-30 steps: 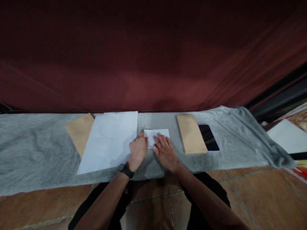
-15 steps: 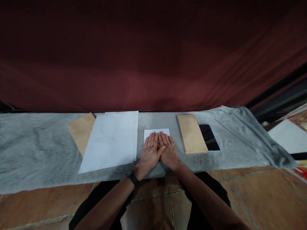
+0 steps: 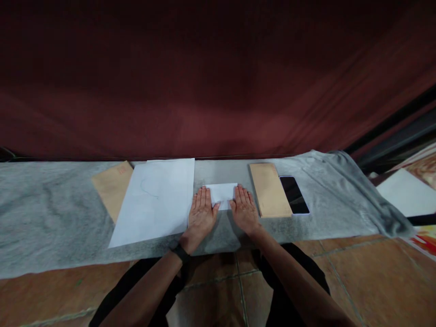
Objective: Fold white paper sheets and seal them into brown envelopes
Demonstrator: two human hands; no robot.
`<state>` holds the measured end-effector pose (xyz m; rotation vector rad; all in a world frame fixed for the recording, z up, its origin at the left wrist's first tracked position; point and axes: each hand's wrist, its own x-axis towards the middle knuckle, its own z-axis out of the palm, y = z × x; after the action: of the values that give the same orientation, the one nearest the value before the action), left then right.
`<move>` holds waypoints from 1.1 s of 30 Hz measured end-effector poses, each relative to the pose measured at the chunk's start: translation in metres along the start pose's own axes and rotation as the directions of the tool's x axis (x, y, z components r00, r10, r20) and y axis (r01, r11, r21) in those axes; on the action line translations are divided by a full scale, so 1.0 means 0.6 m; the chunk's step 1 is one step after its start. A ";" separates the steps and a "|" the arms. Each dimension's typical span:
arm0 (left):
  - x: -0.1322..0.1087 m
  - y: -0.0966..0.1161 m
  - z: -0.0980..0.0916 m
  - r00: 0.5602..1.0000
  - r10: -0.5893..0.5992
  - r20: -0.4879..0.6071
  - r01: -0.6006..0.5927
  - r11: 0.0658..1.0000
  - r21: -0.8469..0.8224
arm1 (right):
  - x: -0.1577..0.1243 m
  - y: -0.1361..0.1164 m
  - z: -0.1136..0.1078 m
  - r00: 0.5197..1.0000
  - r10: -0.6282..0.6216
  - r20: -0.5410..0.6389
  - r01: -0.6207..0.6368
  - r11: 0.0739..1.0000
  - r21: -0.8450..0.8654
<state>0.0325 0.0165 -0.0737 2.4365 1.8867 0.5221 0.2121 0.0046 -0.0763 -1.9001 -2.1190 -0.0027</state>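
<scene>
A small white piece of paper (image 3: 223,191), seemingly folded, lies flat on the grey cloth between my hands. My left hand (image 3: 202,213) rests palm down over its left end, fingers stretched out and pointing away from me. Over the right end lies my right hand (image 3: 244,211), also flat with straight fingers. Both thumbs point inward along the paper's near edge. Close by on the left are large white sheets (image 3: 155,200), the top one bearing a faint curved line.
A grey cloth (image 3: 51,213) covers the long narrow surface. Left of the sheets, a brown envelope (image 3: 114,186) is partly covered by them. To the right lie brown envelopes (image 3: 270,190) and a dark-screened phone (image 3: 294,195). A dark red curtain (image 3: 211,104) hangs behind.
My hands have slid apart from the middle of the small paper, the left one leftward and the right one rightward. The paper's middle now shows between them.
</scene>
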 end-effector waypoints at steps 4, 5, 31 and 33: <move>0.004 -0.007 0.001 1.000 -0.028 -0.012 0.028 1.000 0.010 | -0.003 0.003 -0.004 0.999 0.034 -0.012 -0.034 0.999 0.006; 0.006 -0.006 0.000 0.999 -0.033 -0.016 0.034 0.999 0.010 | -0.003 0.003 -0.007 0.999 0.045 -0.016 -0.045 0.999 0.009; 0.034 0.013 0.004 0.992 0.087 0.088 -0.088 0.996 0.013 | 0.027 -0.014 0.001 0.993 -0.115 0.008 0.114 0.992 0.048; 0.034 0.006 0.004 0.996 0.056 0.073 -0.058 0.998 0.020 | 0.026 -0.009 0.002 0.995 -0.095 -0.018 0.095 0.995 0.036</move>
<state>0.0407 0.0352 -0.0699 2.4931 1.8100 0.4107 0.2055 0.0192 -0.0731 -1.7717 -2.1815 0.0008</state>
